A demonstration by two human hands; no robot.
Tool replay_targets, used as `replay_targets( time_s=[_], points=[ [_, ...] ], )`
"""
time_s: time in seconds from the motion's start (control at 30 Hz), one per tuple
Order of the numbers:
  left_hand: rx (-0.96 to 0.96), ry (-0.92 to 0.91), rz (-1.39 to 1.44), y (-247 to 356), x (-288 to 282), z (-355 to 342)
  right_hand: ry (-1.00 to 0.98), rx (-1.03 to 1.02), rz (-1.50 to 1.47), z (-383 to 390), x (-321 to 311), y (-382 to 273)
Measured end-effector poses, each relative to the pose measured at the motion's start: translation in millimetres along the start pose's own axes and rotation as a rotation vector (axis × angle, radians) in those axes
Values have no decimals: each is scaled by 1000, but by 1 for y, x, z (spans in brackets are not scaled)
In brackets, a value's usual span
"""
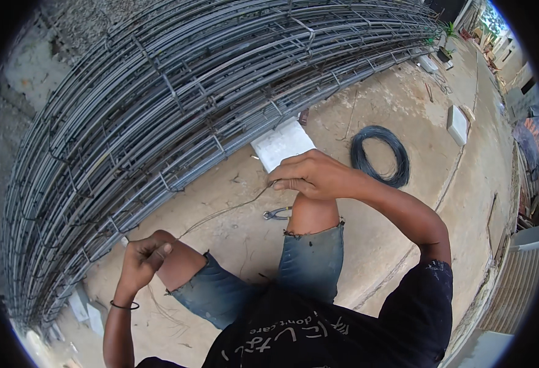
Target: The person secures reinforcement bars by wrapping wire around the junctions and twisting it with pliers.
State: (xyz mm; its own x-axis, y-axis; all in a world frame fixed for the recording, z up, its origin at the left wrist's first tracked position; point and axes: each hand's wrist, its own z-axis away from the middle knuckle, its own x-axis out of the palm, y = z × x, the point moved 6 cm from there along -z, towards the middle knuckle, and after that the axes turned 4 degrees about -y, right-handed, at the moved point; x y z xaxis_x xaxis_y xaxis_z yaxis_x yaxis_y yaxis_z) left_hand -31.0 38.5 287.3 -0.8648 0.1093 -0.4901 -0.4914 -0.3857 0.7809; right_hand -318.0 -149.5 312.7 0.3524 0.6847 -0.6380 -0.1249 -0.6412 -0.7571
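Hands (145, 260) (306, 174) hold wire (254, 200); black shirt (413, 310) bears pale lettering (281, 338).

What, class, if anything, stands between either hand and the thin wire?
Nothing visible does: the right hand pinches the wire directly, the left hand holds it too, and the stretch between them looks unobstructed.

Outdoor construction yard in daylight, shown by piled long steel rebar cages (170, 92), a coil of dark wire (357, 153) and small pliers (275, 214) on stained concrete ground (380, 239).
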Motion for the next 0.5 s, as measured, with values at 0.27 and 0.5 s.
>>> replay_targets(
  time_s=[0.27, 0.5],
  points=[
    [551, 150, -203, 110, 73, -33, -15, -4, 199, -25, 5, -8],
    [332, 149, 424, 86, 82, -85, 110, -87, 709, 2, -2, -36]
  ],
)
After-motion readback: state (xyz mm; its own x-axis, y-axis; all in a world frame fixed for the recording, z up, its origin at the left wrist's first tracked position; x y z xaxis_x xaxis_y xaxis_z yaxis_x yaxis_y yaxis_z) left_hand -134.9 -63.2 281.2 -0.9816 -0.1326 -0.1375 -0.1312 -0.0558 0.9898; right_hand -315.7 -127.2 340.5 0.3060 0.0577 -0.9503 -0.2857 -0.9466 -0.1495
